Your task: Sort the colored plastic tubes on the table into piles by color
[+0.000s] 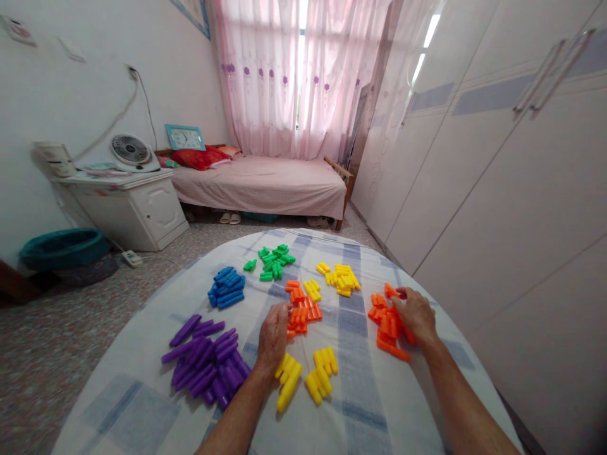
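Centrally, on a round table spread with a white-and-blue checked cloth (130,404), small glossy plastic pieces lie sorted by colour, most of them stubby and rod-like.

Left hand (274,335): resting at the left edge of a middle cluster of bright orange plastic pieces (303,309), fingers loosely curled, tips hidden behind or among the pieces. Whether it has hold of any, I cannot say.

Right hand (417,314): over a second heap of orange plastic pieces (387,328) at the table's right side. Half curled, thumb and forefinger a little apart, reaching to a piece at the heap's top edge; a firm grip is not clear from this angle. Palm and other fingers cover part of the heap.

Nearest the left wrist, a stepped group of yellow plastic pieces (289,379); just right of it, another yellow group (322,373). A small yellow trio (312,289) sits against the upper edge of the middle orange cluster. Beyond, a larger yellow heap (344,278).

Left side, near to far: a broad heap of long purple plastic sticks (208,366) beside the left forearm, a compact blue plastic pile (226,287), a green plastic pile (275,260).

Background: bed with pale pink cover (265,183), sheer pink curtains (265,76), white cabinet (159,212) bearing a small round fan (131,150), tall pale wardrobe (497,189) along the right.
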### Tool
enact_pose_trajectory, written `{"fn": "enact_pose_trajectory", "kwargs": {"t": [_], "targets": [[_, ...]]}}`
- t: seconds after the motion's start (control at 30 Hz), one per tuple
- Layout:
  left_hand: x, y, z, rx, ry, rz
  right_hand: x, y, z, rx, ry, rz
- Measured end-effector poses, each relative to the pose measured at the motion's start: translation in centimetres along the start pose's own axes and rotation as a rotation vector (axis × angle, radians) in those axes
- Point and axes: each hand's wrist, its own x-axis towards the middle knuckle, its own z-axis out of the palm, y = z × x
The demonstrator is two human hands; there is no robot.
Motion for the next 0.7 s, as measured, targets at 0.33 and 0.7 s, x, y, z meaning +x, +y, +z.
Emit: {"fn": "enact_pose_trajectory", "kwargs": {"t": [0.33, 0.7], "targets": [[-0.1, 0.4, 0.0, -0.026, -0.003, -0.027, -2.9, -4.1, 0.4, 0.168, 0.037, -0.313], [0.2, -0.1, 0.1, -0.014, 0.025, 0.005, -9.1, -13.6, 3.9, 0.320, -0.268, -0.600]]}}
